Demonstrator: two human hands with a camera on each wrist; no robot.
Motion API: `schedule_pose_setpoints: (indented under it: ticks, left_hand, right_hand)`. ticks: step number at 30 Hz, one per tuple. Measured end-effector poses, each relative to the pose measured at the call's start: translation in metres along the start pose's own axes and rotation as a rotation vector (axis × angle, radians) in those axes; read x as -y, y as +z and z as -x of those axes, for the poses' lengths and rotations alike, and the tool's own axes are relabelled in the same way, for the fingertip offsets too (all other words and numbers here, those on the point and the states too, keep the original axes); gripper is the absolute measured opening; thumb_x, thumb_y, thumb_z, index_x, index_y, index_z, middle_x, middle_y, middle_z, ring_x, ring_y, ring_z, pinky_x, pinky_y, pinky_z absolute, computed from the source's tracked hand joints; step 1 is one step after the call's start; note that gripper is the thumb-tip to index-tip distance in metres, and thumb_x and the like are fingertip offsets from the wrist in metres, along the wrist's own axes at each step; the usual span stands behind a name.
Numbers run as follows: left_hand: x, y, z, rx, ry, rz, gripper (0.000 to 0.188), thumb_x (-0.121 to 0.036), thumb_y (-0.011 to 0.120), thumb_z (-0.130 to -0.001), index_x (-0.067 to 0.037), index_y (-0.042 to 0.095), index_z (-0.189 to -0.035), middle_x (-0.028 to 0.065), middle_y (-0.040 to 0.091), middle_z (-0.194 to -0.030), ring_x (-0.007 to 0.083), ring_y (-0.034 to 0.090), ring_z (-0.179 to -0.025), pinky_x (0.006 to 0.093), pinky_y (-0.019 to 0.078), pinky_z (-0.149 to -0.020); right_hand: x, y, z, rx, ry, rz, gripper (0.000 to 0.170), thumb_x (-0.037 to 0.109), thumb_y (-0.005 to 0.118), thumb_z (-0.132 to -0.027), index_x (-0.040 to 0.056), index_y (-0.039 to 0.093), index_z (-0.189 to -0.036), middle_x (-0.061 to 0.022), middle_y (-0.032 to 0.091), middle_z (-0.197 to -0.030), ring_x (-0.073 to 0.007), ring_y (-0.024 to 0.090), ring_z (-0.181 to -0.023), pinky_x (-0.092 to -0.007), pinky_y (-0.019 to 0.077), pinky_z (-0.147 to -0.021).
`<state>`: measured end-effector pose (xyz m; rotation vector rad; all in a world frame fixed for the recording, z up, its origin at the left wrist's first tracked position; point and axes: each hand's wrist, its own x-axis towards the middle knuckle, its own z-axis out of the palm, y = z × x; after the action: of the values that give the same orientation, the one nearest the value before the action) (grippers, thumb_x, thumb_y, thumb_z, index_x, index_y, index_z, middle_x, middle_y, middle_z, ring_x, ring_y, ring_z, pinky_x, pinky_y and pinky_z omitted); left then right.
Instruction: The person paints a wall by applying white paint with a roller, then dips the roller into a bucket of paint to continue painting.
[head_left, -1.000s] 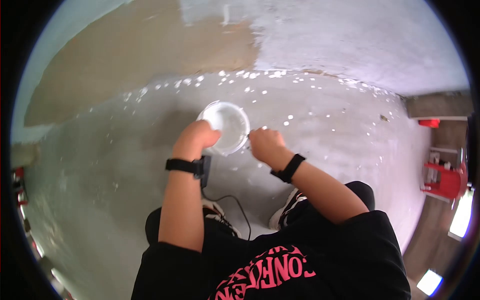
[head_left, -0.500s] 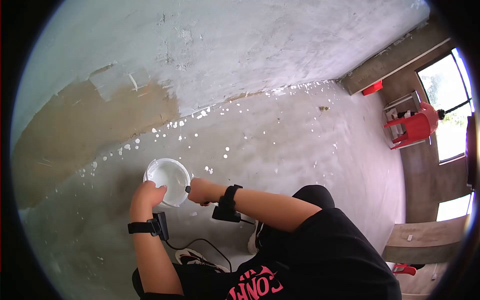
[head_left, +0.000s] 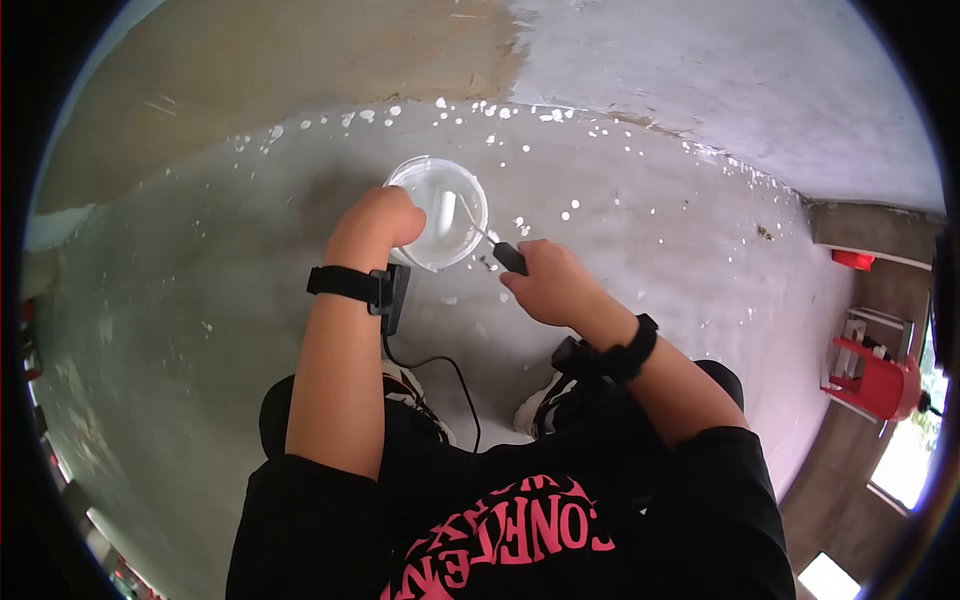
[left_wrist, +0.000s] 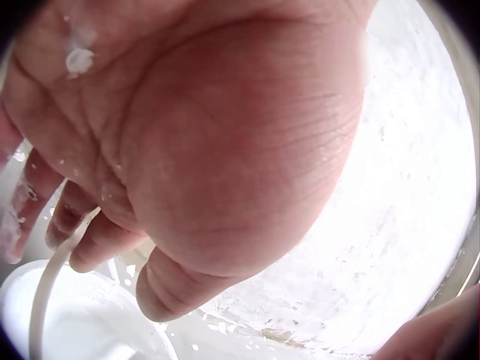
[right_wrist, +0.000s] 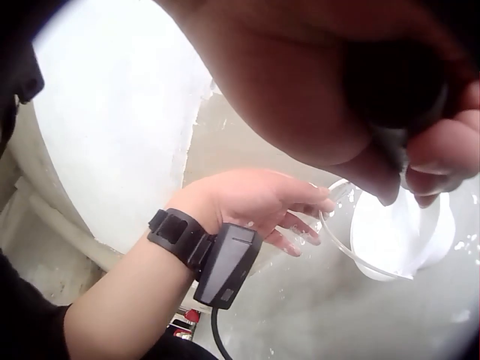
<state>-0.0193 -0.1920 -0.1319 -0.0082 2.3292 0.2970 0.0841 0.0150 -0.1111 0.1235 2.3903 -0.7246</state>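
Note:
A white bucket (head_left: 484, 205) with white liquid in it hangs below my left hand (head_left: 375, 225). The thumb and a finger of that hand (right_wrist: 259, 199) hold its thin bail handle (right_wrist: 337, 244) in the right wrist view, while the other fingers hang loosely. My right hand (head_left: 560, 285) grips the black handle (head_left: 510, 258) of a small paint roller, right of the bucket. The white roller head (head_left: 447, 212) shows inside the bucket's rim. In the left wrist view, white spots mark my palm (left_wrist: 217, 150), and the bail (left_wrist: 46, 296) runs down past the fingers.
White drips (head_left: 490, 108) spot the grey floor (head_left: 620, 250) along the wall (head_left: 700, 70), which is part brown, part whitish. A red chair (head_left: 880, 385) stands far right. A black cable (head_left: 455, 365) hangs from my left wrist near my shoes.
The head view swung aside and back. My right hand has drawn back from the bucket's rim, with the roller's grip and frame now showing. The left hand keeps its hold.

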Motion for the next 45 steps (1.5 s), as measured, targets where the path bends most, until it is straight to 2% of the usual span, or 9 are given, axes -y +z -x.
schedule_pose_setpoints:
  ticks: [7, 9, 10, 12, 15, 40, 42, 43, 45]
  left_hand:
    - [0.004, -0.001, -0.001, 0.060, -0.002, 0.001, 0.049, -0.036, 0.054, -0.093, 0.004, 0.063, -0.120, 0.0240, 0.062, -0.125, 0.0386, 0.061, -0.114, 0.0446, 0.0476, -0.096]
    - [0.003, -0.002, 0.001, 0.058, -0.014, 0.037, 0.050, -0.036, 0.054, -0.093, 0.004, 0.063, -0.121, 0.0238, 0.062, -0.125, 0.0384, 0.061, -0.115, 0.0443, 0.0474, -0.097]
    - [0.002, -0.002, 0.001, 0.058, -0.019, 0.041, 0.050, -0.036, 0.054, -0.093, 0.004, 0.063, -0.121, 0.0238, 0.062, -0.125, 0.0384, 0.061, -0.115, 0.0443, 0.0474, -0.097]
    - [0.001, -0.004, 0.001, 0.056, -0.027, 0.051, 0.051, -0.036, 0.055, -0.093, 0.004, 0.062, -0.122, 0.0240, 0.061, -0.126, 0.0384, 0.060, -0.115, 0.0440, 0.0471, -0.097]
    - [0.001, -0.004, -0.003, 0.052, -0.030, 0.047, 0.051, -0.036, 0.055, -0.093, 0.004, 0.062, -0.123, 0.0239, 0.061, -0.127, 0.0385, 0.060, -0.115, 0.0435, 0.0470, -0.097]
    - [0.000, -0.001, -0.005, 0.032, -0.025, 0.070, 0.049, -0.033, 0.058, -0.089, 0.001, 0.063, -0.123, 0.0223, 0.063, -0.125, 0.0371, 0.061, -0.115, 0.0423, 0.0472, -0.097]
    - [-0.001, -0.003, -0.003, 0.032, -0.025, 0.032, 0.047, -0.031, 0.058, -0.088, -0.001, 0.063, -0.123, 0.0214, 0.062, -0.126, 0.0368, 0.061, -0.115, 0.0422, 0.0473, -0.097]
    - [-0.002, -0.004, -0.001, 0.031, -0.027, 0.033, 0.047, -0.031, 0.058, -0.088, -0.001, 0.063, -0.123, 0.0214, 0.062, -0.126, 0.0368, 0.061, -0.115, 0.0422, 0.0473, -0.097]
    - [-0.003, -0.005, 0.003, 0.033, -0.028, 0.074, 0.046, -0.031, 0.057, -0.088, -0.002, 0.064, -0.122, 0.0211, 0.062, -0.126, 0.0363, 0.061, -0.115, 0.0422, 0.0473, -0.097]
  right_hand:
    - [0.008, -0.022, 0.027, -0.098, -0.044, -0.004, 0.023, 0.020, 0.063, -0.088, -0.0030, 0.061, -0.093, -0.0242, 0.065, -0.082, -0.0434, 0.062, -0.080, -0.0472, 0.0473, -0.073]
    - [0.013, -0.030, 0.033, -0.135, 0.000, 0.004, 0.025, 0.017, 0.062, -0.088, -0.0028, 0.061, -0.103, -0.0246, 0.065, -0.083, -0.0429, 0.062, -0.080, -0.0465, 0.0471, -0.072]
    - [0.015, -0.034, 0.036, -0.131, -0.004, 0.007, 0.025, 0.017, 0.062, -0.088, -0.0028, 0.061, -0.103, -0.0246, 0.065, -0.083, -0.0429, 0.062, -0.080, -0.0465, 0.0471, -0.072]
    - [0.016, -0.040, 0.039, -0.161, -0.013, -0.037, 0.035, 0.014, 0.062, -0.087, -0.0054, 0.057, -0.116, -0.0279, 0.066, -0.092, -0.0458, 0.062, -0.091, -0.0495, 0.0488, -0.080]
    - [0.012, -0.043, 0.040, -0.185, -0.034, -0.076, 0.038, 0.013, 0.062, -0.087, -0.0056, 0.057, -0.119, -0.0279, 0.066, -0.092, -0.0456, 0.063, -0.090, -0.0486, 0.0489, -0.080]
    - [-0.006, -0.045, 0.032, -0.183, -0.141, 0.032, 0.033, 0.013, 0.064, -0.085, -0.0026, 0.060, -0.114, -0.0257, 0.066, -0.088, -0.0446, 0.063, -0.086, -0.0490, 0.0485, -0.077]
    - [-0.010, -0.045, 0.029, -0.185, -0.139, 0.112, 0.034, 0.012, 0.065, -0.086, -0.0019, 0.061, -0.116, -0.0237, 0.065, -0.079, -0.0407, 0.063, -0.074, -0.0438, 0.0481, -0.069]
    - [-0.008, -0.047, 0.030, -0.184, -0.142, 0.112, 0.034, 0.012, 0.065, -0.086, -0.0019, 0.061, -0.116, -0.0237, 0.065, -0.079, -0.0407, 0.063, -0.074, -0.0438, 0.0481, -0.069]
    - [-0.003, -0.052, 0.034, -0.138, -0.107, 0.056, 0.029, 0.013, 0.064, -0.085, -0.0009, 0.061, -0.111, -0.0239, 0.067, -0.088, -0.0441, 0.062, -0.087, -0.0491, 0.0480, -0.077]
